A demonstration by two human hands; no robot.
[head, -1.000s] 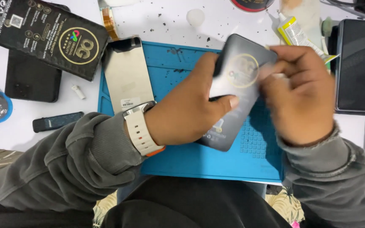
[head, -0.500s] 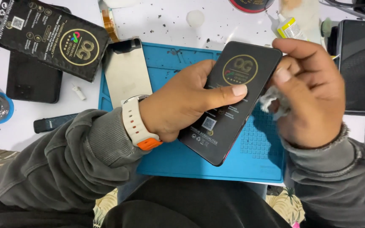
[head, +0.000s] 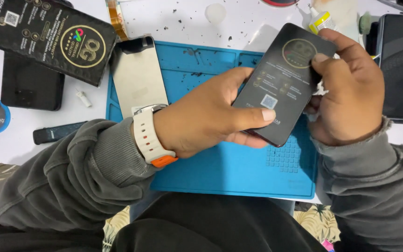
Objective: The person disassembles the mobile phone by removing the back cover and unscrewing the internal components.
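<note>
Between both hands (head: 276, 107) — black phone panel (head: 285, 84), seemingly gripped

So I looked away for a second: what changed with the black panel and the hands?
The black panel has been turned in both hands, its printed face now up and tilted toward the upper right. The left hand still grips its lower edge; the right hand now pinches its top corner. The blue mat and the second black panel stayed put.

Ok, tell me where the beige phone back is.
In the head view, the beige phone back lies at the blue mat's upper left corner, just above the left hand's watch.
</note>
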